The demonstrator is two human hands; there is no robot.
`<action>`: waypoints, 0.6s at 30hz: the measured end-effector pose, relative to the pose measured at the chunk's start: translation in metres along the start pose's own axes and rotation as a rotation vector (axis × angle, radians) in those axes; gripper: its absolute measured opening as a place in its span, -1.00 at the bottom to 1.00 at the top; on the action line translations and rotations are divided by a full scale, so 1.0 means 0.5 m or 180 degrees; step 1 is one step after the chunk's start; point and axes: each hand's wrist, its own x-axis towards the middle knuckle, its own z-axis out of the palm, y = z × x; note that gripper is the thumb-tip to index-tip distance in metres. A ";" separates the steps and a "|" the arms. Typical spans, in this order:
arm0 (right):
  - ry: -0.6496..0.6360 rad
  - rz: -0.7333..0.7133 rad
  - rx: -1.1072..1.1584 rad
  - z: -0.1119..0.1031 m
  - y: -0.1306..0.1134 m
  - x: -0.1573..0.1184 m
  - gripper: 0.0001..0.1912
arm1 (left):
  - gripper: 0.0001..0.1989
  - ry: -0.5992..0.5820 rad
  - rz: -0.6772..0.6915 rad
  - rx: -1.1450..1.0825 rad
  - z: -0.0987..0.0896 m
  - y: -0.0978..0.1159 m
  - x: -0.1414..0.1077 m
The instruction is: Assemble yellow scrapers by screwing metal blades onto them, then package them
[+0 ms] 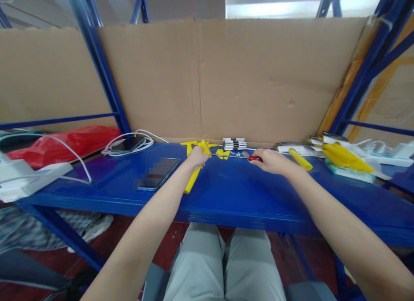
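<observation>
My left hand (196, 158) is closed around a yellow plastic piece (192, 181), whose rounded handle slants down toward the table's front edge. More yellow plastic shows just above the fingers. My right hand (271, 160) grips a screwdriver (255, 158) by its red handle. Its thin metal shaft points left, and its tip reaches the yellow piece at my left hand; the exact contact point is too small to make out. Between my hands lie small yellow parts (222, 153) and some tiny pieces (237, 154). Behind them stands a stack of black-and-white packets (234, 144).
A phone (159, 174) lies left of my left hand. Coiled white cable (145, 141), a red bag (71, 143) and a white power strip (35, 180) are farther left. On the right are a yellow tube (300, 159) and yellow pieces (347, 158). Cardboard (242, 81) walls the back.
</observation>
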 end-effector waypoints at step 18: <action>0.0196 0.0166 -0.0231 -0.006 -0.003 -0.001 -0.88 | -0.99 -0.0112 -0.0024 -0.0043 0.000 0.003 -0.007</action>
